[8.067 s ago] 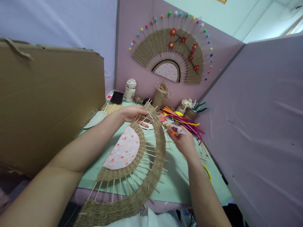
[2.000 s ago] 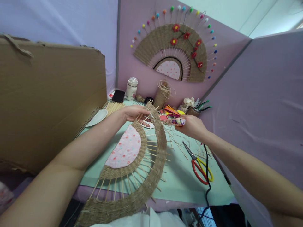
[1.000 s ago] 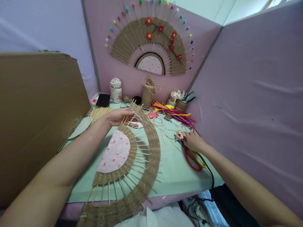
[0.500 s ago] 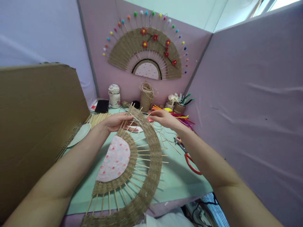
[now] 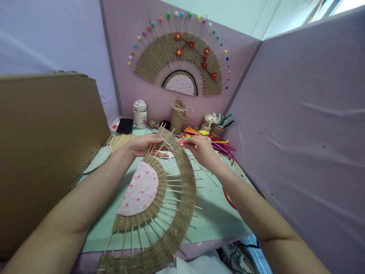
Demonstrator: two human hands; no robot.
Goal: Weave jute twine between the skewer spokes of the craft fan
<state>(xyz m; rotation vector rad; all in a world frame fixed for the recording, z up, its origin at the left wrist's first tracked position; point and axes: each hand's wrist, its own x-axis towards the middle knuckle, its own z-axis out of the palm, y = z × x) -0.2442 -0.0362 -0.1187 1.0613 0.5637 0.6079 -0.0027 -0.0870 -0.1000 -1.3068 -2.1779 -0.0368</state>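
A half-round woven twine fan (image 5: 186,186) with thin wooden sticks as ribs is held tilted over the table. Pink flowered cloth (image 5: 140,190) covers its inner half circle. My left hand (image 5: 146,145) grips the fan's far end, thumb on the front and fingers behind the sticks. Just off the outer rim near that end is my right hand (image 5: 201,149), its thumb and fingertips pinched together. Whatever lies between those fingertips is too small to make out.
Red-handled scissors (image 5: 229,198) lie partly behind my right forearm. Colourful pipe cleaners (image 5: 221,144), a twine spool (image 5: 178,116), a white bottle (image 5: 140,115) and a black phone (image 5: 124,125) stand or lie at the back. Cardboard (image 5: 48,152) rises at left. A finished fan (image 5: 159,51) hangs on the wall.
My right hand has shifted slightly right and down along the outer rim, its fingers now more curled. My forearm now covers more of the scissors. The view has turned slightly; the left hand keeps its grip.
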